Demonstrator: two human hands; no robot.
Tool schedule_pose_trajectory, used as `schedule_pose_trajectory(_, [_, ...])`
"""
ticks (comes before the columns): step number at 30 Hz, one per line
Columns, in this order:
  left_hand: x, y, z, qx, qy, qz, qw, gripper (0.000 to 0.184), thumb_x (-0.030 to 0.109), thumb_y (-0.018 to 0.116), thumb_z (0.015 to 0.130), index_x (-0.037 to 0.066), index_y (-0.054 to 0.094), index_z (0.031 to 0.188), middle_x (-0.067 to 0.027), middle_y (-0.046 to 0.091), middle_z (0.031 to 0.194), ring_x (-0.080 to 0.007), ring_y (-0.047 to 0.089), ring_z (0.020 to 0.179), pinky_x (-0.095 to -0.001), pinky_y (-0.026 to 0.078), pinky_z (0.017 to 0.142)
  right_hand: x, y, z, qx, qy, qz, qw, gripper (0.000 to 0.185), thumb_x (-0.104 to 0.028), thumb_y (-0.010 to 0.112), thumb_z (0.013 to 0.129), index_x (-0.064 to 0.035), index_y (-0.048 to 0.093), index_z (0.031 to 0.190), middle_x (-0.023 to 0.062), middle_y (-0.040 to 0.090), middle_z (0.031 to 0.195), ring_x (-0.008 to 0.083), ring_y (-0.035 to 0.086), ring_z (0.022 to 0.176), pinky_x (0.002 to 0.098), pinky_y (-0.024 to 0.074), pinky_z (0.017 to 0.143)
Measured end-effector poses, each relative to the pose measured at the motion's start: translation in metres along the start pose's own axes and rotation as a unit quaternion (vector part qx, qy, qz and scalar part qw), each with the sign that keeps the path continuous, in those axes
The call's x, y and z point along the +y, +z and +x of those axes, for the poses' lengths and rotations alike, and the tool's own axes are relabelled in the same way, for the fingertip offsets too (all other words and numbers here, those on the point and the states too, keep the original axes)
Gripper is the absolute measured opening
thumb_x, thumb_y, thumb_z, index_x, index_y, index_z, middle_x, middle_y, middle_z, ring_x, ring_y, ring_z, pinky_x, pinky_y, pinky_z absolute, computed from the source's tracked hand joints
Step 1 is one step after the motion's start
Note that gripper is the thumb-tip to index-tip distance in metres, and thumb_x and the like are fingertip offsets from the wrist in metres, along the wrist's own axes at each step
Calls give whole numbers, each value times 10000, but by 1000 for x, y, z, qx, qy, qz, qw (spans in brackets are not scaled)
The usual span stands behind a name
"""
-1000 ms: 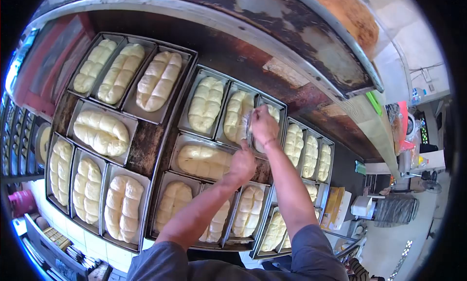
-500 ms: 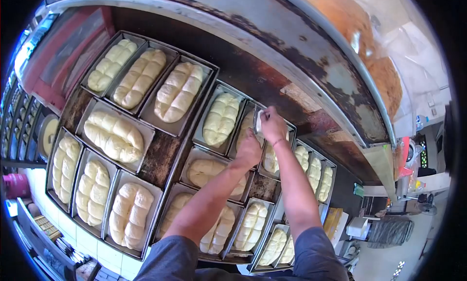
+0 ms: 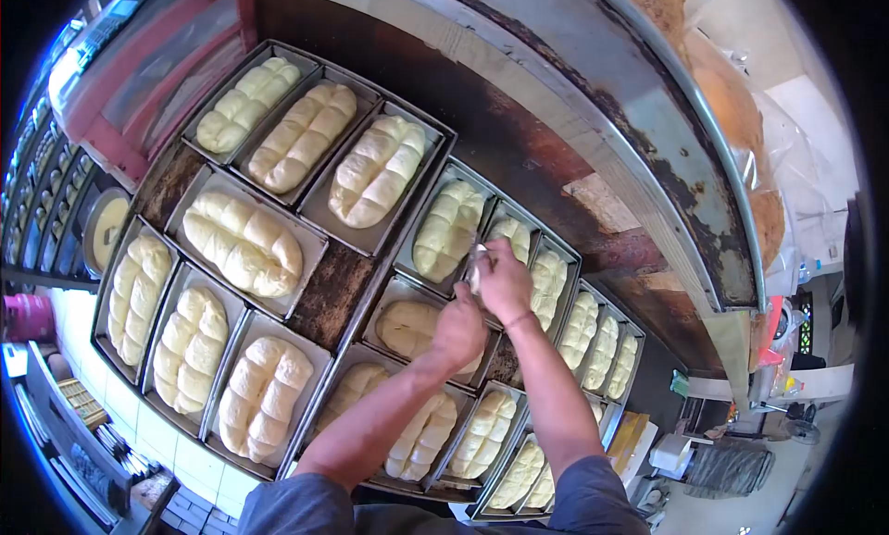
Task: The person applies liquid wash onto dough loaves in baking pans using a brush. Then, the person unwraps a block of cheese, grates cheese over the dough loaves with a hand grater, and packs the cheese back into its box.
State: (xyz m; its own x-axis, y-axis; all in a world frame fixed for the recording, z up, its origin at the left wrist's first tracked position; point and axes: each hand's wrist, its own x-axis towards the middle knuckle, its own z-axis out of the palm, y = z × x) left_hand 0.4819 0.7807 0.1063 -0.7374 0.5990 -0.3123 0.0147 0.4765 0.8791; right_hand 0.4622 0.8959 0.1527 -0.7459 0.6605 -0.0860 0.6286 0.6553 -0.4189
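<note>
My right hand is closed around a small whitish, shiny thing whose kind I cannot make out. Just below and to its left, my left hand has its fingers curled in close to that thing; whatever they pinch is hidden. Both hands are over the tins of the middle tray. Under and beside them lie pale dough loaves: one dough loaf to the upper left, another dough loaf partly behind my right hand, and a crosswise dough loaf partly covered by my left hand.
A left tray carries several tins of segmented dough loaves. More dough loaves fill the right tray. A worn metal ledge arches above the far side. Behind the left tray stand a red-framed cabinet and a round bowl.
Both hands have moved down in the view, away from the far row of tins, with the whitish thing still in my right hand. The camera view has shifted, moving the trays slightly rightward.
</note>
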Motion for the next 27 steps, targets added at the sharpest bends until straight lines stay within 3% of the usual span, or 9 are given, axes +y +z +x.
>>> schedule_pose_trajectory(2, [6,-20,-5,17,2,36,999,449,79,461,874,-133,322,1244,-351,623,806,-483,634,788,-567,508,687,-5,20,11,15,-43,-4,999,231,-315,517,942,-114,559,1046,170,685,849,404,652,832,481,495,724])
schedule_pose_trajectory(7, [1,-24,28,34,1,56,998,453,69,465,871,-144,338,1250,-346,628,818,-476,638,790,-548,516,692,-11,27,60,32,-45,-36,998,229,-315,522,934,-116,571,1037,184,684,875,408,649,860,482,496,734])
schedule_pose_trajectory(10, [2,-19,64,36,40,-2,999,481,62,465,871,-174,339,1271,-334,636,833,-472,639,796,-528,524,702,-14,16,68,27,-62,-35,997,233,-319,528,928,-118,583,1033,199,680,887,408,646,881,484,495,743])
schedule_pose_trajectory(14, [9,-28,77,52,64,39,996,466,49,476,862,-187,349,1243,-330,639,838,-471,639,794,-512,528,705,-21,27,105,50,-20,-74,996,240,-323,544,917,-116,587,1030,203,680,929,402,641,911,486,491,763])
schedule_pose_trajectory(17, [-10,-24,76,93,66,5,994,430,41,474,859,-172,359,1214,-329,636,819,-479,636,778,-524,520,699,-39,24,104,19,-76,-56,995,237,-314,546,912,-110,586,1026,198,681,966,402,638,923,486,491,773])
schedule_pose_trajectory(21, [-10,-26,52,94,24,-23,995,382,42,464,866,-143,366,1186,-327,627,778,-493,624,751,-550,502,681,-44,30,46,-17,-66,-43,997,258,-336,524,908,-114,571,1029,191,688,879,413,650,865,512,495,745])
schedule_pose_trajectory(27, [-20,-20,-21,84,-24,-27,996,328,61,454,884,-103,364,1154,-329,603,708,-507,603,694,-594,464,636,-41,35,40,10,-80,-30,996,226,-302,564,916,-119,585,1047,172,688,926,384,651,889,463,499,738])
